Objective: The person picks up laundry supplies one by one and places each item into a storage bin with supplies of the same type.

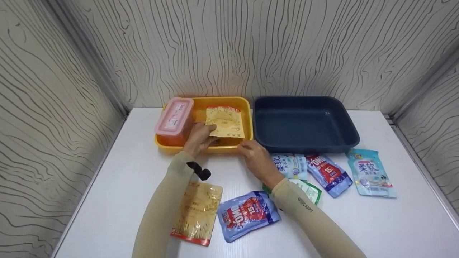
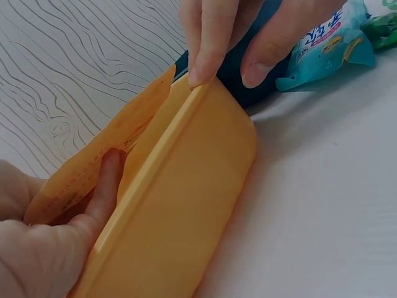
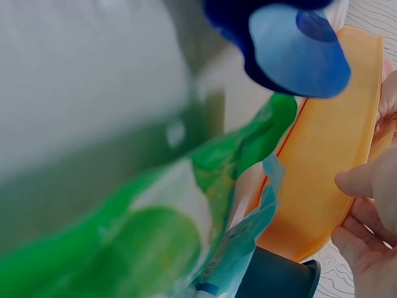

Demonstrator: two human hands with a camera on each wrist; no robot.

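Observation:
My left hand (image 1: 200, 138) reaches over the front rim of the yellow bin (image 1: 200, 147) and grips a yellow pouch (image 1: 225, 122) at its lower left edge. In the left wrist view the pouch (image 2: 93, 164) leans along the inside of the rim, with the left thumb (image 2: 107, 186) in front of it. My right hand (image 1: 256, 157) holds the bin's front right corner, fingertips at the rim and thumb on the outer side. A box with a pink lid (image 1: 175, 116) sits tilted in the bin's left end.
Right of the yellow bin stands a dark blue bin (image 1: 304, 148). Nearer lie another yellow pouch (image 1: 199, 211), a blue OMO pouch (image 1: 247, 215) and a green-white pouch (image 1: 310, 191) under the right forearm. Another OMO pouch (image 1: 330, 175) and light-blue pouches (image 1: 371, 173) lie before the dark bin.

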